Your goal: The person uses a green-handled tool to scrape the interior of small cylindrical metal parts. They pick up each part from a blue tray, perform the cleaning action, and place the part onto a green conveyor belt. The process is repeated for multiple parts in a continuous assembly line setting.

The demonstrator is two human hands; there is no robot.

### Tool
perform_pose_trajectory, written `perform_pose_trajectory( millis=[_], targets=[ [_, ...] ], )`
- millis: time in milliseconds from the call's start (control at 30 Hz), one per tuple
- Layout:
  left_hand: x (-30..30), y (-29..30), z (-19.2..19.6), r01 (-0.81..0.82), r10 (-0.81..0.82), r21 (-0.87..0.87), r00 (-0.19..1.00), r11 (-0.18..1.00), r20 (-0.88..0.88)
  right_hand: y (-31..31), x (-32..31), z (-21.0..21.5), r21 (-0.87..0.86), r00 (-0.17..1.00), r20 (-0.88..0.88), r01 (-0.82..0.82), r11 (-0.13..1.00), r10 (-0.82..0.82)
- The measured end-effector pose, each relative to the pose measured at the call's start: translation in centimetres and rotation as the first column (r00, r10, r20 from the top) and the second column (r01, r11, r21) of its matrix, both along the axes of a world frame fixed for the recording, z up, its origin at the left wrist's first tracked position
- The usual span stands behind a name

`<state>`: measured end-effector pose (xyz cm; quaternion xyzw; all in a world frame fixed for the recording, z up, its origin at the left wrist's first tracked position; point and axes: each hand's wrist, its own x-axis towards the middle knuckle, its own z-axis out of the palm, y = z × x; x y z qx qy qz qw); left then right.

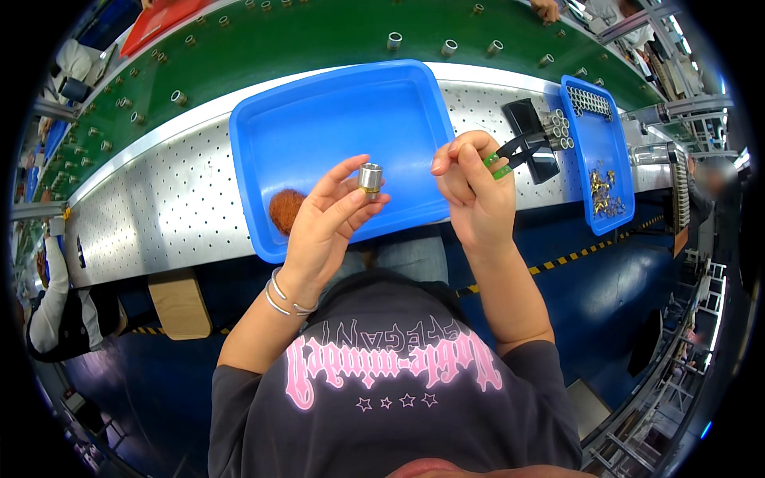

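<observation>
So the left hand [339,203] has a short silver metal cylinder with a yellowish lower band [370,177] pinched between thumb and fingers, standing pretty much upright. It's held above the near half of a big blue plastic tray [343,119], a bit right of the tray's middle. There are a couple of thin silver bangles [276,295] on that wrist.

The right hand [474,187] is up over the tray's near right corner, fingers curled in, with thumb and index finger close together. Can't tell if there's something tiny pinched in there. A slim black tool with green ends [502,170] sticks out on the right side of those fingers; honestly can't tell if it's gripped or just behind them.

In the tray's near left corner sits a fuzzy rust-brown ball [287,211]. The tray itself is on a perforated silver metal table [163,195]. Near the table's right end there's a flat black plastic holder [545,167], a cluster of silver metal rings [561,130], then a smaller blue tray [594,143] with more rings [590,103] packed along its far edge and little brass-coloured pieces [603,191] toward its near edge. Beyond the table's far edge runs a long green surface [319,36] dotted with metal sleeves [394,41].
</observation>
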<state>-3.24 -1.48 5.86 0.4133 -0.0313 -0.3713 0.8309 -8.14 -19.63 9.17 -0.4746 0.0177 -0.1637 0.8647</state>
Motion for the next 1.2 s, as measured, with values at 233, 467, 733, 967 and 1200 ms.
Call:
perform_pose_trajectory(
  millis=[233,467,733,967,1200],
  targets=[
    [0.0,0.0,0.0,-0.008,0.007,0.025,0.999,1.0,0.04,0.3,-0.2,0.4,-0.055,1.0,-0.003,-0.017,0.998,0.017],
    [0.0,0.0,-0.3,-0.034,0.028,0.069,0.996,0.997,0.089,0.5,-0.3,0.2,-0.09,0.999,0.0,-0.033,0.995,0.034],
    [-0.2,-0.2,-0.7,-0.073,0.061,0.067,0.986,0.995,0.158,1.1,-0.4,1.5,-0.128,0.995,0.0,-0.099,0.987,0.1],
    [-0.3,-0.5,-1.3,-0.106,0.063,0.144,0.959,0.984,0.276,1.4,-0.1,2.3,-0.166,0.988,0.016,-0.15,0.975,0.154],
    [-0.4,-0.5,-1.2,-0.092,0.051,0.144,0.963,0.985,0.264,1.4,1.1,2.1,-0.323,0.996,-0.087,-0.038,0.946,0.011]
  ],
)
